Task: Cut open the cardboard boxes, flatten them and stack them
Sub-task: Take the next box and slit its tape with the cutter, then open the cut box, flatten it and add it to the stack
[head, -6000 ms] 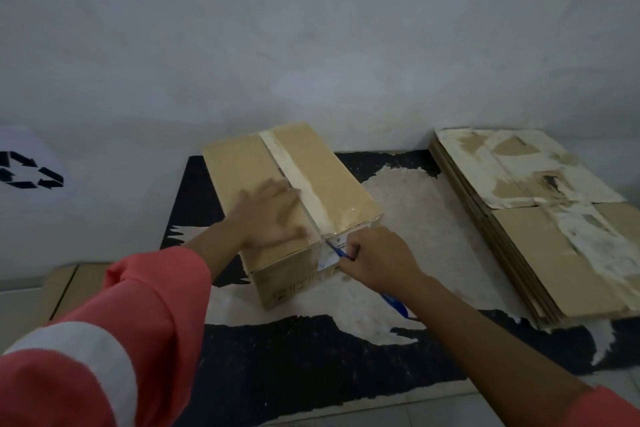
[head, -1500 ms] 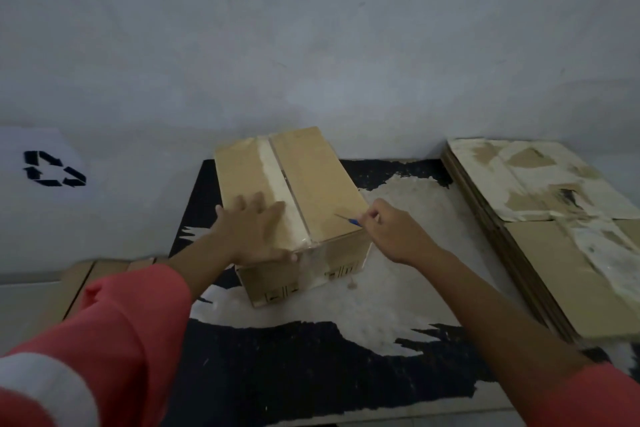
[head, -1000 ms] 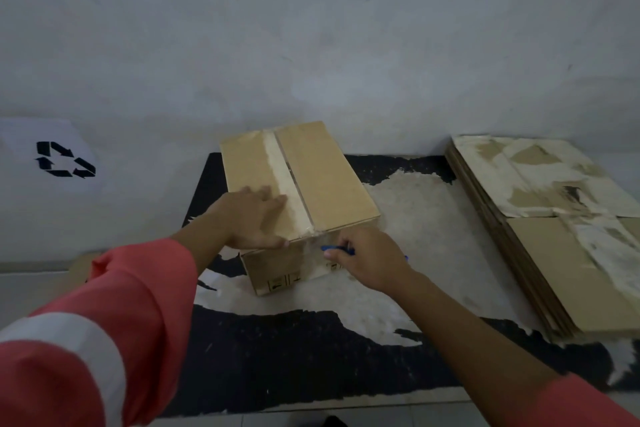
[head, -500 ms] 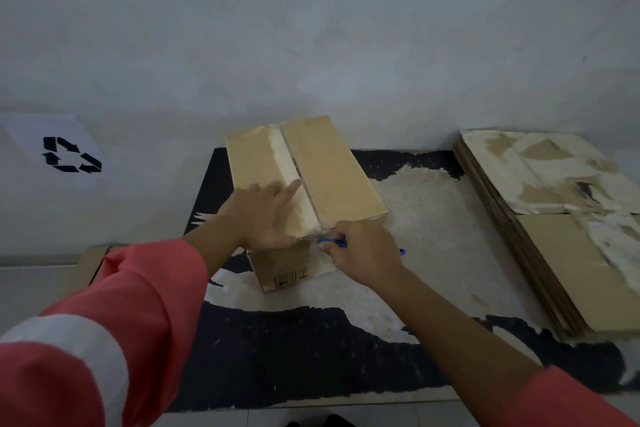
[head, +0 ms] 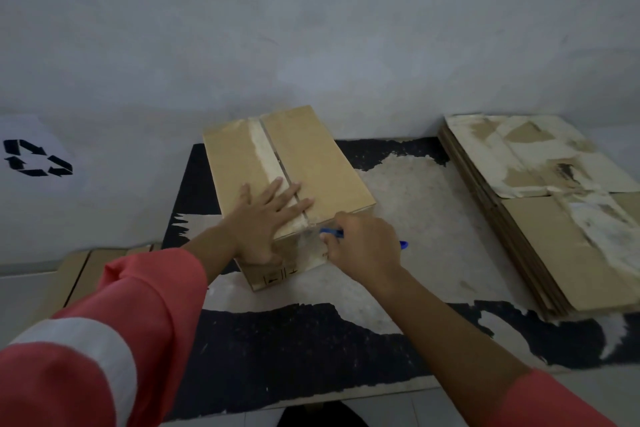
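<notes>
Since 1.5 seconds ago the right hand [head: 363,248] has dropped from the right edge of the box [head: 311,163] to its near end. It is clamped on a blue cutter [head: 331,233] whose blade is hidden. The left hand [head: 265,218] lies flat, fingers spread, on the box top by that end. The box rests on the surface [head: 415,204], its long axis running away toward the wall, angled slightly left. Right of the box, a stack of flattened boxes [head: 554,236] is cut off by the frame.
</notes>
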